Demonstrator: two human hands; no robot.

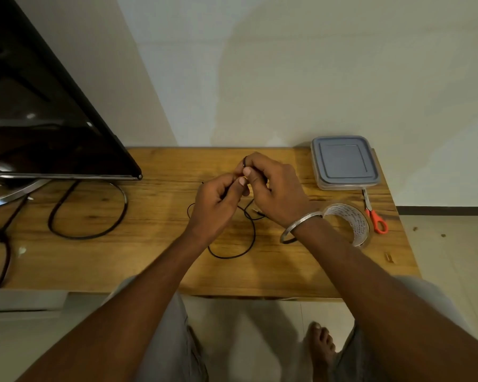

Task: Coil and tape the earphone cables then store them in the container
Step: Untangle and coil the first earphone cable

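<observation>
A thin black earphone cable (253,238) trails in a loose loop over the wooden table (155,257) beneath my hands. My left hand (218,208) pinches one stretch of it between thumb and fingers. My right hand (273,188) holds the cable too, with a turn of it wrapped over the fingertips. A small gold plug (257,211) lies below my right hand. The clear container (344,162) with a grey lid stands closed at the back right. A roll of clear tape (353,221) sits by my right wrist.
Orange-handled scissors (375,216) lie right of the tape, near the table's right edge. A black monitor (39,119) on a metal stand fills the left, with a thick black cord (89,213) looping over the table. A small brown piece (389,257) lies near the front right corner.
</observation>
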